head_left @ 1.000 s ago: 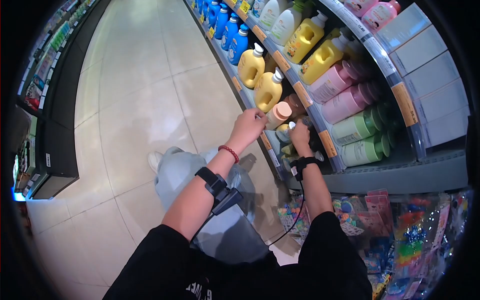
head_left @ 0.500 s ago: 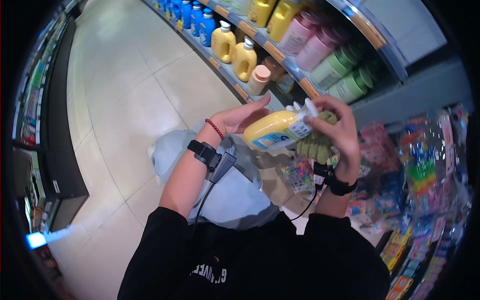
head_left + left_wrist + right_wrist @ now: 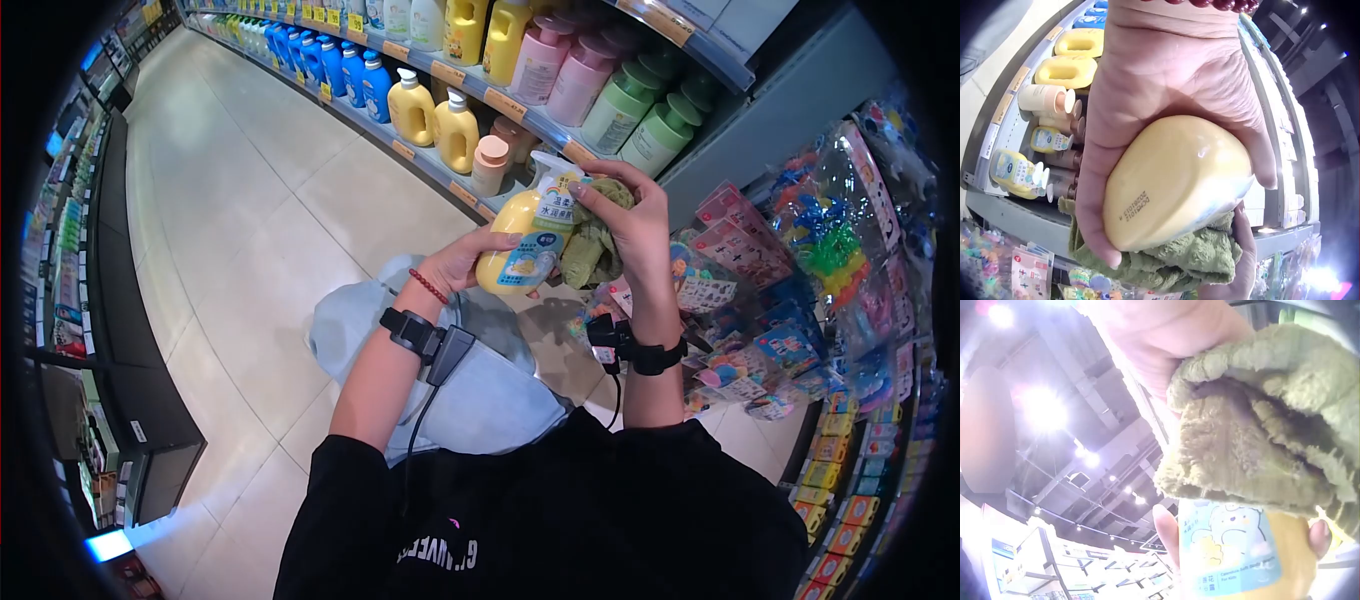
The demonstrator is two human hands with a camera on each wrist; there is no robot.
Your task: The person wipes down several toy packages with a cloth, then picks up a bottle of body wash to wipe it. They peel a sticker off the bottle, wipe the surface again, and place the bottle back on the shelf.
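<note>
A yellow bottle [image 3: 521, 240] with a white pump top and a blue label is held tilted between both hands. My left hand [image 3: 462, 257] grips its lower body; in the left wrist view the thumb and fingers of that hand [image 3: 1172, 81] lie around the bottle's base [image 3: 1175, 178]. At the neck, my right hand [image 3: 640, 215] holds the bottle and also a crumpled green cloth [image 3: 592, 235]. The cloth [image 3: 1241, 444] fills much of the right wrist view, beneath my right hand [image 3: 1172, 337], with the labelled bottle [image 3: 1294, 550] below.
Shelves ahead carry yellow bottles [image 3: 456, 135], blue bottles [image 3: 375, 88], a peach-capped bottle [image 3: 489, 168], pink bottles [image 3: 580, 75] and green bottles [image 3: 660, 133]. Hanging packaged toys [image 3: 740, 235] are at the right. A dark shelf unit [image 3: 150, 430] stands left, across the tiled floor [image 3: 250, 210].
The yellow bottle has come off the lower shelf into both hands, along with the green cloth. Over the last half second it turned more upright, and my left hand closed around its lower part.
</note>
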